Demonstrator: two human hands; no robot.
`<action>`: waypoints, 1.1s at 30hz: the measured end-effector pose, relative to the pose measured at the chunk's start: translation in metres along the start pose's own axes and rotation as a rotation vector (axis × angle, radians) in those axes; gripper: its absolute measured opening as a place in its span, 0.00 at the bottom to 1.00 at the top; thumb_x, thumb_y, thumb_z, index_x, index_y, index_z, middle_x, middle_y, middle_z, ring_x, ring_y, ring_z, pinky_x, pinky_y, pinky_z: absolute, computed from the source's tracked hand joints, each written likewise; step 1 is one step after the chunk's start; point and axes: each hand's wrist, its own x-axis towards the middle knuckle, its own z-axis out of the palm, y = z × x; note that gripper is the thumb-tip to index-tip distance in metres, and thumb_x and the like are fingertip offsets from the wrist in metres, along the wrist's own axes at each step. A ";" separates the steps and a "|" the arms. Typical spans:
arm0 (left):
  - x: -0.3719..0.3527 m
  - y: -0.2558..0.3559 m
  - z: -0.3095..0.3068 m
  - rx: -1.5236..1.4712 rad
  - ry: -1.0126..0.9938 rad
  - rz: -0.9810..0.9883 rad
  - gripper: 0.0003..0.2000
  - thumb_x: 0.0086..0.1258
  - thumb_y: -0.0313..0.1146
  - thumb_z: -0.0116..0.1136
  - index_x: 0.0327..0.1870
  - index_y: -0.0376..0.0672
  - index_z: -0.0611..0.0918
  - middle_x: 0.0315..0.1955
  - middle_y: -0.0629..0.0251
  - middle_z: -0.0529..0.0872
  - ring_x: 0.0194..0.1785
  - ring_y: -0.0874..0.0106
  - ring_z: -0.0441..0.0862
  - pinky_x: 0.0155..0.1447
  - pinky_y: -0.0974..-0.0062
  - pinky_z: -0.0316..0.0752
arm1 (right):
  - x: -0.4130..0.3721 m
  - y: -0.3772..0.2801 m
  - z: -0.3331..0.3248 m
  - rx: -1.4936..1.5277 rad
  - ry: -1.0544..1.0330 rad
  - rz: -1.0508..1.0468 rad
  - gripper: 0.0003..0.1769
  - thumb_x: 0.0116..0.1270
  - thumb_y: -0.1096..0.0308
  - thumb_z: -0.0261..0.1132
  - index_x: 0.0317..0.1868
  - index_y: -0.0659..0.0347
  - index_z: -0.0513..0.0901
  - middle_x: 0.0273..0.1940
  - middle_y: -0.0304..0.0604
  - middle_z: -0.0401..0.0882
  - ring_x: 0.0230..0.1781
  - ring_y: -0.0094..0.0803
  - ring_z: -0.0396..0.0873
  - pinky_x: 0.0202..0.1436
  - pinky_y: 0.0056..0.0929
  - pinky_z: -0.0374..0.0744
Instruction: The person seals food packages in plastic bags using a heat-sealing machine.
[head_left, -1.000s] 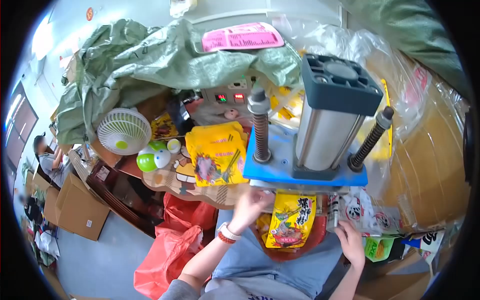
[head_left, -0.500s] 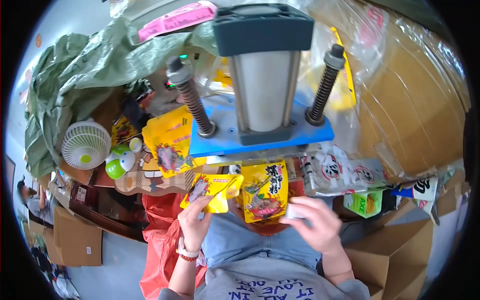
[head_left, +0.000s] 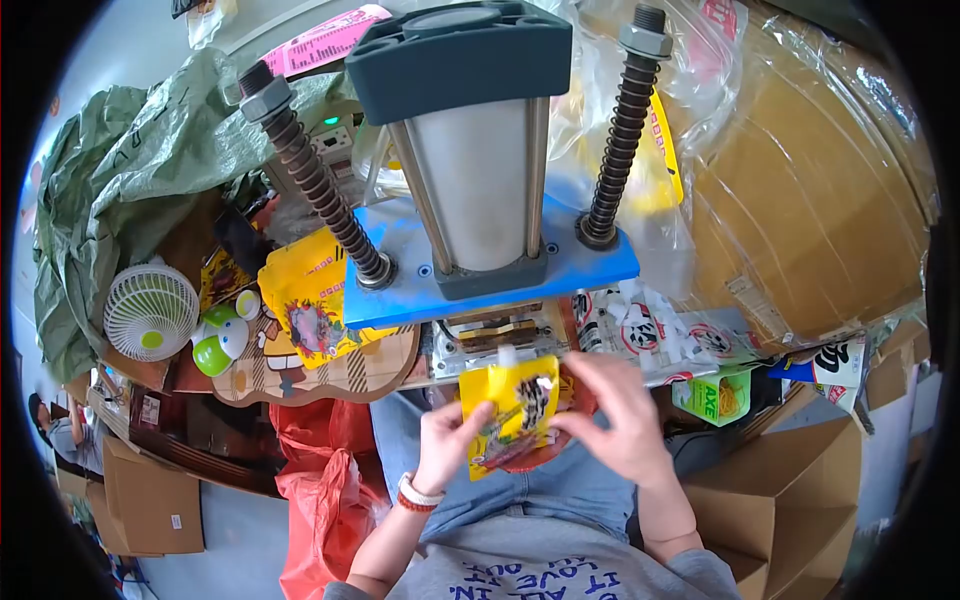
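In front of my lap, a yellow printed pouch [head_left: 512,408] stands nearly upright, a small white piece [head_left: 507,355] showing at its top edge. My left hand [head_left: 447,445] is closed on its left side, thumb across the front. At the right edge, my right hand [head_left: 612,420] is curled against the pouch, thumb at its front and fingers by the upper corner. Just behind the pouch is the metal clamp area [head_left: 500,335] of a press, beneath its blue plate [head_left: 490,285]. A red surface shows partly behind and below the pouch.
The press's cylinder [head_left: 475,190] and spring posts rise ahead. On the left are more yellow pouches [head_left: 325,300], a wooden board [head_left: 375,365] and a white fan [head_left: 152,312]. Panda-printed plastic packs [head_left: 640,330] lie on the right; an open carton [head_left: 775,500] stands below. A red bag [head_left: 325,490] hangs lower left.
My left hand has moved right, in front of the press. My right hand, which pinched a small whitish piece, has come to the pouch's edge. The view has shifted closer to the press.
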 end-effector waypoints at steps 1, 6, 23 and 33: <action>0.012 -0.003 0.003 -0.186 0.046 -0.073 0.10 0.72 0.32 0.64 0.42 0.32 0.87 0.33 0.68 0.89 0.32 0.85 0.81 0.35 0.83 0.75 | -0.005 0.007 -0.010 -0.036 0.061 0.047 0.28 0.55 0.68 0.76 0.57 0.65 0.80 0.53 0.49 0.81 0.53 0.46 0.78 0.60 0.40 0.74; 0.054 -0.005 0.005 -0.584 0.034 -0.207 0.10 0.71 0.28 0.63 0.47 0.31 0.85 0.40 0.61 0.89 0.39 0.76 0.87 0.43 0.79 0.82 | -0.019 0.062 -0.014 -0.496 0.145 0.277 0.16 0.69 0.66 0.64 0.53 0.66 0.80 0.50 0.52 0.80 0.53 0.51 0.76 0.58 0.42 0.72; 0.006 -0.026 -0.117 0.789 0.348 0.402 0.12 0.56 0.18 0.65 0.42 0.36 0.87 0.37 0.55 0.89 0.40 0.63 0.88 0.44 0.75 0.81 | -0.034 0.019 -0.008 0.501 0.137 0.168 0.18 0.58 0.73 0.75 0.47 0.68 0.80 0.47 0.50 0.83 0.49 0.35 0.81 0.55 0.32 0.78; -0.047 0.070 -0.050 0.712 -0.030 0.795 0.18 0.51 0.16 0.61 0.45 0.40 0.87 0.43 0.60 0.90 0.45 0.65 0.89 0.49 0.72 0.84 | -0.006 -0.026 0.017 0.236 -0.133 -0.521 0.15 0.57 0.72 0.72 0.45 0.64 0.84 0.50 0.44 0.83 0.47 0.36 0.82 0.47 0.32 0.82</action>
